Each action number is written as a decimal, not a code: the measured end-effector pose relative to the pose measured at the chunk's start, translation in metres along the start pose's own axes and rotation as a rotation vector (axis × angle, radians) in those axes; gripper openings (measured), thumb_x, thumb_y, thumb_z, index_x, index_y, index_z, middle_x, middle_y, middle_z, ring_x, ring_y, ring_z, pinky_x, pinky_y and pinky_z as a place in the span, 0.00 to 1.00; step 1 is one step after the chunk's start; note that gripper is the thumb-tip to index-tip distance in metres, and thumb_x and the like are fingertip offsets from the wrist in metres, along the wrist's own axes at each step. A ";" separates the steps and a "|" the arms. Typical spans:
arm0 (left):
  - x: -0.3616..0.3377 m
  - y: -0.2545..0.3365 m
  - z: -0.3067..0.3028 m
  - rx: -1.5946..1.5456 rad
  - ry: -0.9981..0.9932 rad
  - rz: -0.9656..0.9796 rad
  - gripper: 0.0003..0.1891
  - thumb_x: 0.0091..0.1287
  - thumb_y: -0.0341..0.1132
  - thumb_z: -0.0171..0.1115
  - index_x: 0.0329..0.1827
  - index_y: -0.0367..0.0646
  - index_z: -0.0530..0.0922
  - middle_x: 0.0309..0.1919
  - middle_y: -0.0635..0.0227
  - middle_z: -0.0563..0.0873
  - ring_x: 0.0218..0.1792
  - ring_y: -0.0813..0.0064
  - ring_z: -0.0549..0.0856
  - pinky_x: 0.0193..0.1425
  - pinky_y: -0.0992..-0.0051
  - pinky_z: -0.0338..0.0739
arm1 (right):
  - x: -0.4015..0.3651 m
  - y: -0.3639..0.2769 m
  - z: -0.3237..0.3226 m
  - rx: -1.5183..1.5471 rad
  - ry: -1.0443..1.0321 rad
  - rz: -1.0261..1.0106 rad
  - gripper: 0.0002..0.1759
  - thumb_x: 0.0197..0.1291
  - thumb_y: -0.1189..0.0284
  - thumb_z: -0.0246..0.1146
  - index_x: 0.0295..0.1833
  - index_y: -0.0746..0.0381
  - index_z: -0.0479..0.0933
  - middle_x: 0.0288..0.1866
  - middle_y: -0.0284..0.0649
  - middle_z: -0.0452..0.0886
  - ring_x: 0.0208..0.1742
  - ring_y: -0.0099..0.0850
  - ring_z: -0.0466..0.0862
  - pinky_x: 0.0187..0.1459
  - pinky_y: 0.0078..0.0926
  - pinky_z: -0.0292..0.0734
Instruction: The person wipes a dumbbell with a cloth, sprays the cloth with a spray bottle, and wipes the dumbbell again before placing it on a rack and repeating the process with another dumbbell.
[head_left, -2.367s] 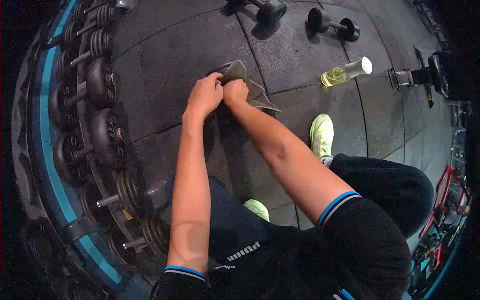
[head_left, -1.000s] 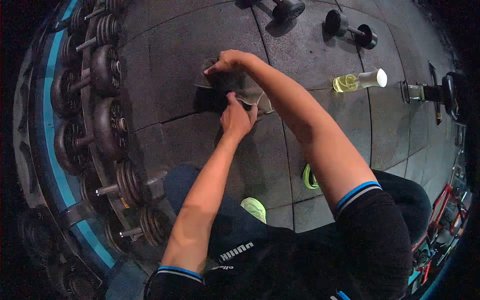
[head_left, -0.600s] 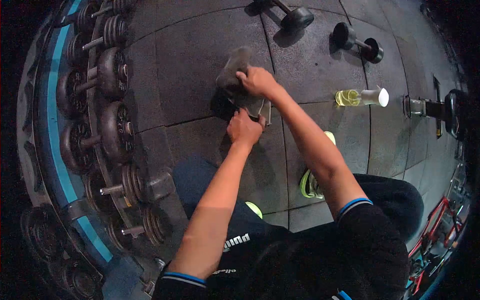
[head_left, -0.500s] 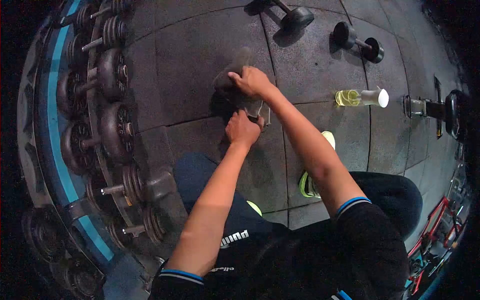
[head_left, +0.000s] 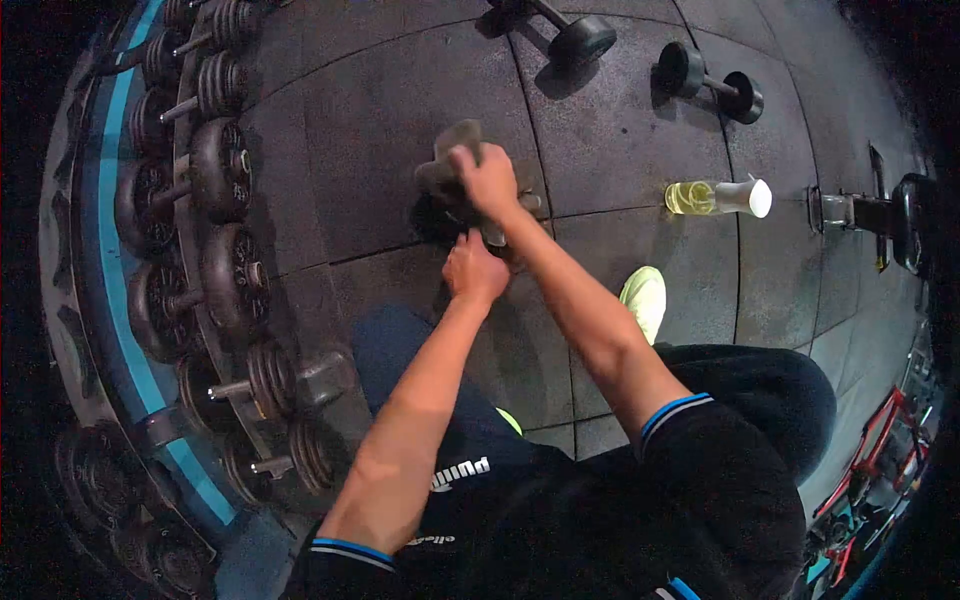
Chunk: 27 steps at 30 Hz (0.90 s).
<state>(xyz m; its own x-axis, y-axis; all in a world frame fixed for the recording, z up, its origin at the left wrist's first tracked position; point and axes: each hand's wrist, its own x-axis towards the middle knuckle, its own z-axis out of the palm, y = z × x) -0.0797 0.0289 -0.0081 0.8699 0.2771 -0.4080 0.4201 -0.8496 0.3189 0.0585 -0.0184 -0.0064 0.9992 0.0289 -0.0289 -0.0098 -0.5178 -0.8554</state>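
A grey-brown cloth (head_left: 437,172) is bunched under my right hand (head_left: 488,182), whose fingers are closed on it and somewhat blurred. Just below, my left hand (head_left: 476,268) is curled in a fist close to the floor. Between and under the hands lies a dark object that the cloth and hands mostly hide; its kind does not show clearly. To the right, a clear spray bottle (head_left: 692,198) of yellowish liquid with a white top lies or stands on the mat.
Dark rubber floor tiles (head_left: 390,95) spread around me. Two black dumbbells, one farther off (head_left: 582,42) and one to its right (head_left: 740,97), lie on them. A rack of dumbbells (head_left: 232,275) runs along the left. Bench-like equipment (head_left: 912,225) stands at the right.
My right hand has shifted a little left with the cloth, which is now spread farther left. My left hand has moved slightly left and stays curled low.
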 end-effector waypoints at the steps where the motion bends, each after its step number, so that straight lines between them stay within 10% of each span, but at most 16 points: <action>1: 0.002 -0.009 0.006 0.044 -0.038 0.001 0.22 0.58 0.51 0.68 0.49 0.46 0.82 0.45 0.51 0.87 0.48 0.45 0.86 0.49 0.54 0.81 | -0.007 -0.008 0.011 -0.145 0.160 -0.290 0.26 0.64 0.51 0.62 0.42 0.67 0.81 0.42 0.55 0.82 0.47 0.53 0.81 0.51 0.48 0.74; 2: -0.002 -0.017 0.013 -0.012 0.017 0.112 0.25 0.58 0.51 0.68 0.54 0.46 0.81 0.47 0.50 0.87 0.49 0.44 0.86 0.51 0.53 0.80 | -0.013 -0.014 0.022 -0.292 0.318 -0.575 0.23 0.63 0.52 0.63 0.40 0.64 0.82 0.40 0.51 0.82 0.46 0.50 0.82 0.50 0.46 0.75; 5: 0.003 -0.037 0.042 -0.155 0.068 0.247 0.34 0.58 0.51 0.71 0.64 0.42 0.74 0.54 0.51 0.85 0.50 0.42 0.84 0.54 0.50 0.78 | -0.005 -0.022 0.031 -0.522 0.020 -0.601 0.19 0.60 0.53 0.66 0.35 0.59 0.82 0.35 0.42 0.82 0.43 0.42 0.83 0.48 0.43 0.75; 10: -0.011 0.025 -0.022 -0.123 0.122 0.003 0.24 0.54 0.50 0.70 0.48 0.45 0.78 0.46 0.50 0.85 0.48 0.44 0.85 0.50 0.52 0.80 | 0.022 0.012 0.009 -0.227 -0.192 -0.687 0.26 0.60 0.47 0.63 0.35 0.61 0.85 0.36 0.47 0.84 0.41 0.45 0.86 0.46 0.44 0.79; 15: -0.010 0.036 -0.024 -0.135 0.085 -0.021 0.23 0.55 0.50 0.71 0.43 0.45 0.73 0.41 0.56 0.82 0.46 0.48 0.85 0.49 0.50 0.79 | 0.034 0.054 -0.004 0.244 -0.250 0.196 0.29 0.65 0.47 0.61 0.41 0.66 0.86 0.39 0.53 0.86 0.44 0.51 0.87 0.47 0.38 0.80; 25: -0.006 0.019 -0.029 -0.080 -0.074 -0.020 0.22 0.56 0.50 0.70 0.46 0.45 0.79 0.52 0.55 0.84 0.50 0.52 0.86 0.52 0.55 0.81 | 0.027 -0.033 0.032 -0.726 -0.596 -0.466 0.20 0.62 0.52 0.63 0.41 0.56 0.88 0.41 0.43 0.89 0.45 0.42 0.89 0.43 0.45 0.82; 27: 0.008 -0.027 0.055 -0.569 0.068 0.180 0.23 0.57 0.50 0.70 0.51 0.46 0.80 0.54 0.57 0.84 0.49 0.53 0.87 0.52 0.57 0.82 | 0.026 -0.032 0.064 -0.831 -0.582 -0.459 0.13 0.60 0.58 0.64 0.38 0.55 0.88 0.40 0.38 0.89 0.45 0.37 0.89 0.41 0.40 0.83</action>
<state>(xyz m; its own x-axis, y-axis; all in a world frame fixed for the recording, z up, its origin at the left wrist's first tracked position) -0.0984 0.0296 -0.0668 0.9471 0.1950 -0.2551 0.3202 -0.5170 0.7938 0.0822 0.0533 -0.0128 0.7280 0.6482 -0.2232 0.6029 -0.7603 -0.2416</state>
